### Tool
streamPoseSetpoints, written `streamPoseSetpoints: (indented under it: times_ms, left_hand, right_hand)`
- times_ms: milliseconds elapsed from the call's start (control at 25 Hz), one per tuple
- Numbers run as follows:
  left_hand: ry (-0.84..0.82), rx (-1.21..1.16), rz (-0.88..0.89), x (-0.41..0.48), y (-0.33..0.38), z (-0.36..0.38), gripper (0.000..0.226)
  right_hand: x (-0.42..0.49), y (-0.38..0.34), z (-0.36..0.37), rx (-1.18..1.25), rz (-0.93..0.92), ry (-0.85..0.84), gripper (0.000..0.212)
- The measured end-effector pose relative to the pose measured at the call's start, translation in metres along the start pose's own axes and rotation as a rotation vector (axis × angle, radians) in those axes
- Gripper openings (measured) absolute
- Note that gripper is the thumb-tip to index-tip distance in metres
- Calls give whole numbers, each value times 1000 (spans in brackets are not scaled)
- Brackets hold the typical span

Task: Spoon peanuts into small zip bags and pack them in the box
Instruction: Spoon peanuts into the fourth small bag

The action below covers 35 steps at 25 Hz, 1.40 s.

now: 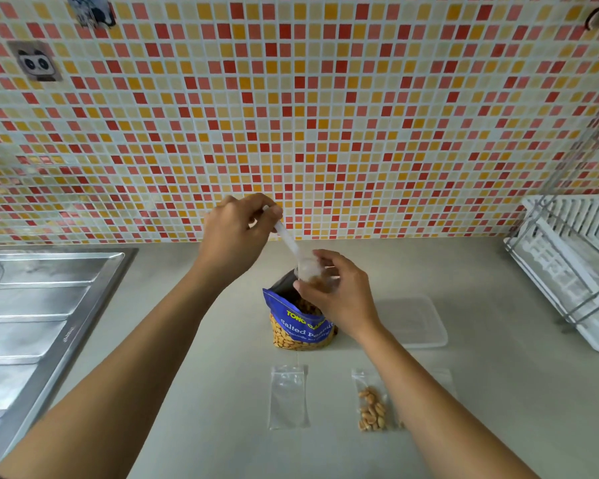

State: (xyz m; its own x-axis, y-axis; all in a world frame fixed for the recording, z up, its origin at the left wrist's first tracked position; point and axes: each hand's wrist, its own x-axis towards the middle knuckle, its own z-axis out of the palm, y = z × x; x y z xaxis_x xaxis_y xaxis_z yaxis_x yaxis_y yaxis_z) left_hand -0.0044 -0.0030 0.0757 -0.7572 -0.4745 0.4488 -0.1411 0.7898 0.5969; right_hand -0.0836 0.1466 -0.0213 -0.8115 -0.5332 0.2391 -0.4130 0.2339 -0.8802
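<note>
Spooning — left hand (234,236) grips spoon (286,238) | right hand (339,295) pinches zip bag (313,271) — above peanut bag (300,323)

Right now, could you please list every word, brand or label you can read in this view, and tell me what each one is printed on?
"TONG GA...": yellow brand lettering on the blue peanut bag, cut off by the right hand.
"Salted Peanut...": white lettering on the same bag, end hidden by the wrist.
A smaller white line under that: too small to read.
Stamped mark on the steel sink drainboard: too blurred to read.
Panda sticker on the tiles: no text.
</note>
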Motion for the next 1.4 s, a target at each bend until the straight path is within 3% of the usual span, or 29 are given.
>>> streamPoseSetpoints:
  times_ms: [80,240,320,440,560,880,1280,1400]
  left_hand:
    - [100,48,52,3,5,-9,24]
    - [313,-264,-247,12,-3,-18,25]
    - [238,-212,-291,5,-20,-2,24]
    - [-42,118,-133,-26,-45,47,27]
    - [-213,333,-147,-52,-49,80,28]
    - [-175,139,-516,-40,-40,89,28]
    - [-306,189,-483,-45,-38,92,29]
    - [-269,98,-553,-42,-40,91,27]
  right_hand:
    - [0,-1,0,48,26,18,50]
    - [1,2,-6,168,94,78,51]
    - [0,6,-12,177,116,85,51]
    - [-1,14,-18,160,164,37,50]
    - [1,24,-17,154,245,-33,51]
    - [2,30,-22,199,377,-91,53]
    - [3,37,-22,253,410,-106,55]
    - [3,38,-23,249,418,-116,56]
